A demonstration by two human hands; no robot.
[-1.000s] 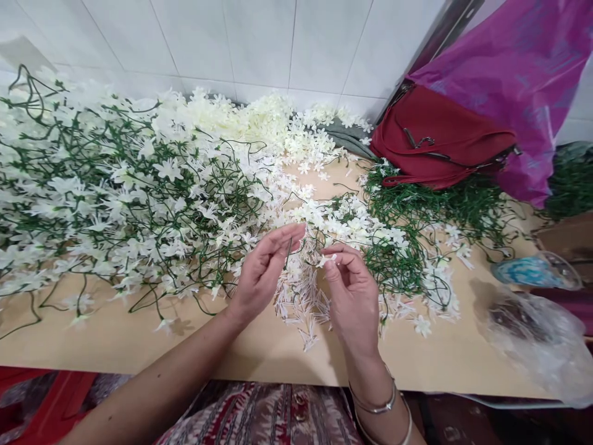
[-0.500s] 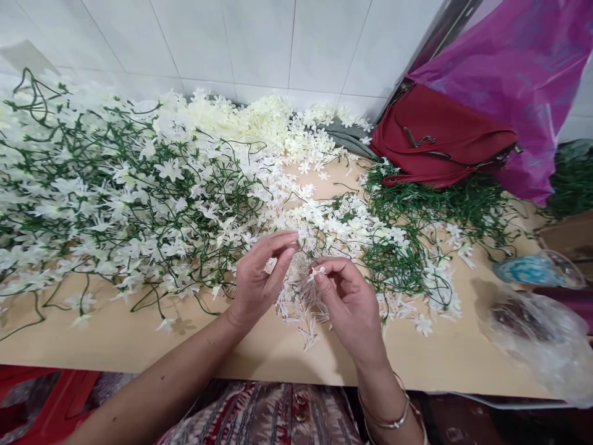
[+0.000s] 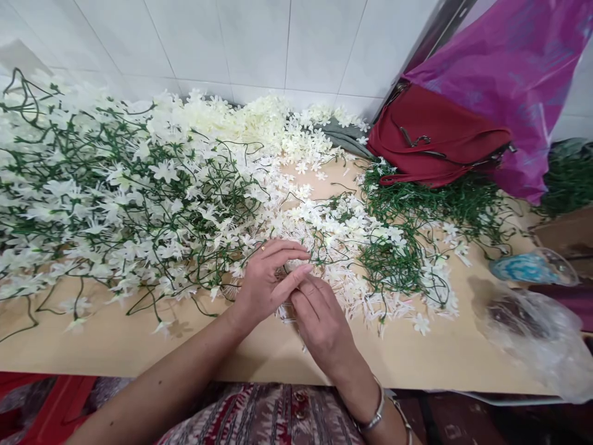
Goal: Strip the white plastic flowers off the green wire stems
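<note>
Above the table's middle, my left hand (image 3: pixel 269 281) and my right hand (image 3: pixel 322 324) are pressed together, fingertips touching. The left fingers are bent over, and a bit of dark green stem shows between its thumb and fingers. My right hand is closed in a pinch, its fingertips tucked under the left thumb; the small white flower seen there earlier is now hidden. Just beyond the hands lies a heap of loose white flowers (image 3: pixel 343 219) and thin white stamen-like pieces (image 3: pixel 359 293). A tangle of green stems (image 3: pixel 393 266) lies right of them.
White artificial flowers on green stems (image 3: pixel 139 204) are piled along the left. Pale yellow flowers (image 3: pixel 250 120) lie by the tiled wall. A red bag (image 3: pixel 440 136) rests on more green stems (image 3: pixel 430 201), with a purple plastic sheet (image 3: pixel 519 80) behind. A clear plastic bag (image 3: pixel 537 340) sits far right.
My right hand has moved left and turned in against my left hand, covering the white flower in its fingers. The gap between the hands has closed.
</note>
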